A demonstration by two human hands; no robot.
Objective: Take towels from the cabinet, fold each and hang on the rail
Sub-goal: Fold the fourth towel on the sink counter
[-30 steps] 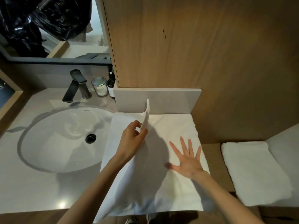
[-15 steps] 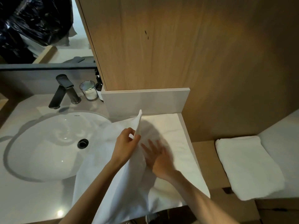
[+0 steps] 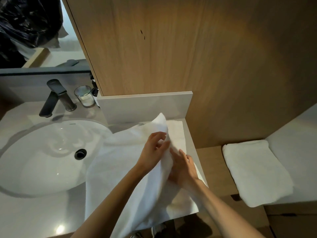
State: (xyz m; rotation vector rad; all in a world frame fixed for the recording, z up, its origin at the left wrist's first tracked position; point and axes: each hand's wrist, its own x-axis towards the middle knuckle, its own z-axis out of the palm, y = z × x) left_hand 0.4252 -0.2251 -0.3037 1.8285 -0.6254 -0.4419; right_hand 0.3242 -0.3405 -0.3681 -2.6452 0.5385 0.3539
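Little writing can be read here. A small dark mark is printed on the far rim of the sink, too small to make out. The dark bottle behind the glass candle holder is half hidden by the edge of the wooden cabinet panel, so its pale label is cut off.

The white towel lies spread on the pale surface just right of the sink. Its near edge hangs over the front, and its far right corner lies flat against the low backsplash. The left hand holds up a long fold of it, the fingers curled and pinching the cloth so that the fold stands as a ridge running from the far edge towards the camera. The right hand lies on the flat part just beside that ridge. Its fingers are straight and pressed on the cloth, gripping nothing as far as can be seen (the thumb side is buried under the raised fold).

A second towel, already folded, lies well apart on a lower ledge to the right. A black tap stands behind the sink. The mirror at top left shows a crumpled black plastic bag, cut off by the frame edge.
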